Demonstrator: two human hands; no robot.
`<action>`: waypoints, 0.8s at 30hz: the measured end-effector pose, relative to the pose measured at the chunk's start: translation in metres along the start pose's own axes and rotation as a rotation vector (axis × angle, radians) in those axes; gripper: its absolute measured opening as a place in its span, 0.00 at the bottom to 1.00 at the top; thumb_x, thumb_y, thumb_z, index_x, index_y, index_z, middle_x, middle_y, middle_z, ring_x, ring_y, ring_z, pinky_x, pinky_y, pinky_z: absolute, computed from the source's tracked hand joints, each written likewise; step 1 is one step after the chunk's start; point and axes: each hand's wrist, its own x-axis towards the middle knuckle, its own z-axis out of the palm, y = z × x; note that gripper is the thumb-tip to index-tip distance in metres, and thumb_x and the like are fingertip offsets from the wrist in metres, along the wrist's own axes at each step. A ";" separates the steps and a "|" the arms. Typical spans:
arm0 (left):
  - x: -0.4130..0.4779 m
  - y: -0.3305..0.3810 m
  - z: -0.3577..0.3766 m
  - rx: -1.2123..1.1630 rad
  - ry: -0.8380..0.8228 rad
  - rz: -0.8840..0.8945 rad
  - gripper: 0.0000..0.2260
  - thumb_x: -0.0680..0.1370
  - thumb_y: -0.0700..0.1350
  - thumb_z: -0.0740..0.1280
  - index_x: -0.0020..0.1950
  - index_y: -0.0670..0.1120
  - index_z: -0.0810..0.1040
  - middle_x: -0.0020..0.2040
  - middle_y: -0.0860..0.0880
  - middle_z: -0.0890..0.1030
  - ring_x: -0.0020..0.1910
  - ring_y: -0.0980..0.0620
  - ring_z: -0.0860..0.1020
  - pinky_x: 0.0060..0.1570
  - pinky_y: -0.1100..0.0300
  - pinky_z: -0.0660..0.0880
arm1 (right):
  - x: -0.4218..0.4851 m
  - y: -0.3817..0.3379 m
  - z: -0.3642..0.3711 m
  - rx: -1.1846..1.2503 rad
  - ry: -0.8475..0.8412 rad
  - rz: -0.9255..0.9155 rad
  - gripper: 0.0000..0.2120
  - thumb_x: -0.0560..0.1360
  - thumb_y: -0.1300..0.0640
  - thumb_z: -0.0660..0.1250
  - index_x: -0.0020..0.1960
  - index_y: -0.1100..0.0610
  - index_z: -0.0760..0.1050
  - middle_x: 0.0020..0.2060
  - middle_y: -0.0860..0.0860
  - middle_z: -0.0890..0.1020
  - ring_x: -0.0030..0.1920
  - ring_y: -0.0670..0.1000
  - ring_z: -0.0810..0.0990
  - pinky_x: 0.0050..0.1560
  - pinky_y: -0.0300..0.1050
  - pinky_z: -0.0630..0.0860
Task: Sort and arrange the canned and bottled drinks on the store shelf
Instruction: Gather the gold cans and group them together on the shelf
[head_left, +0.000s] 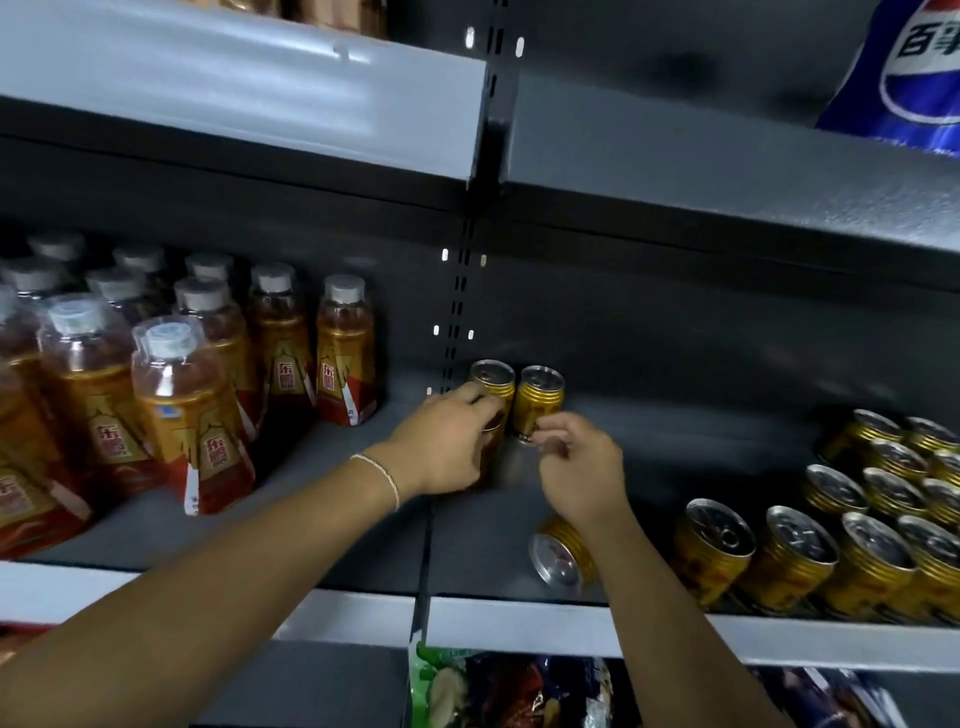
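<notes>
Left hand (441, 447) grips gold ribbed metal can (493, 382); right hand (582, 467), fingers curled, meets neighbouring gold can (541, 397), hold unclear.

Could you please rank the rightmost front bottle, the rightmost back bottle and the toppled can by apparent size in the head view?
Largest first:
rightmost front bottle, enlarged by nearness
rightmost back bottle
toppled can, partly hidden

Ribbed gold metal cans (795, 561) at three o'clock are gleaming glossy. Clear plastic bottles (176, 410) at nine o'clock are shining; the shelf (311, 447) is looking matt.
</notes>
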 end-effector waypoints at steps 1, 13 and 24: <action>-0.006 0.004 0.004 0.086 0.023 0.023 0.25 0.75 0.44 0.65 0.73 0.47 0.67 0.71 0.45 0.66 0.70 0.42 0.66 0.70 0.52 0.61 | 0.000 0.000 -0.001 0.050 0.026 0.017 0.15 0.73 0.72 0.64 0.52 0.57 0.81 0.43 0.49 0.84 0.46 0.46 0.81 0.49 0.25 0.71; -0.040 0.071 0.041 -0.225 -0.086 0.135 0.16 0.81 0.57 0.58 0.55 0.46 0.76 0.53 0.44 0.79 0.50 0.44 0.77 0.47 0.52 0.75 | 0.005 0.001 -0.044 0.469 0.083 0.278 0.13 0.78 0.71 0.60 0.51 0.59 0.80 0.40 0.51 0.85 0.42 0.49 0.82 0.39 0.36 0.78; -0.039 0.076 0.053 -0.321 -0.030 0.124 0.26 0.69 0.66 0.68 0.62 0.55 0.74 0.56 0.54 0.81 0.53 0.52 0.80 0.41 0.63 0.73 | -0.020 0.023 -0.060 0.052 -0.074 0.153 0.17 0.76 0.71 0.59 0.52 0.51 0.77 0.45 0.47 0.83 0.50 0.49 0.82 0.54 0.46 0.80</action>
